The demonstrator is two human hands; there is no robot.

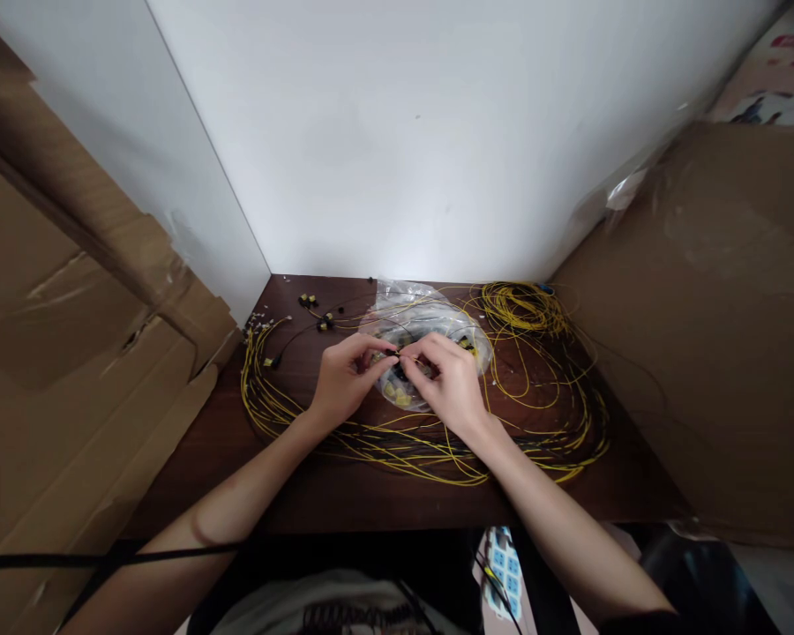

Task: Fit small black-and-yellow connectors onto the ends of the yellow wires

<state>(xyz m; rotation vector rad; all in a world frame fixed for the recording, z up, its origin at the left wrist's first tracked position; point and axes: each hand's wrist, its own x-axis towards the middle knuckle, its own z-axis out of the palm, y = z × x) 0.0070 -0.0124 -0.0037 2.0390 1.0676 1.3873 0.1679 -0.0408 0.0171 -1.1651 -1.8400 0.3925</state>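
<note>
Over a clear plastic bag (410, 304), my left hand (350, 375) and my right hand (446, 379) meet fingertip to fingertip. Pinched in my left fingers is a small black connector (393, 353). The right thumb and forefinger close on a thin yellow cable (418, 359) right beside it. Whether cable and connector are joined is too small to tell. Small yellow-and-black parts (397, 392) show in the bag below my hands. A large loop of yellow and black cables (403, 454) lies under both wrists.
A coil of yellow cable (526, 307) rests at the back right. Several black-and-yellow connectors (324, 322) lie at the back left of the brown table (397, 511). Cardboard stands on the left (72, 353) and right (715, 335), with a white wall (423, 159) behind.
</note>
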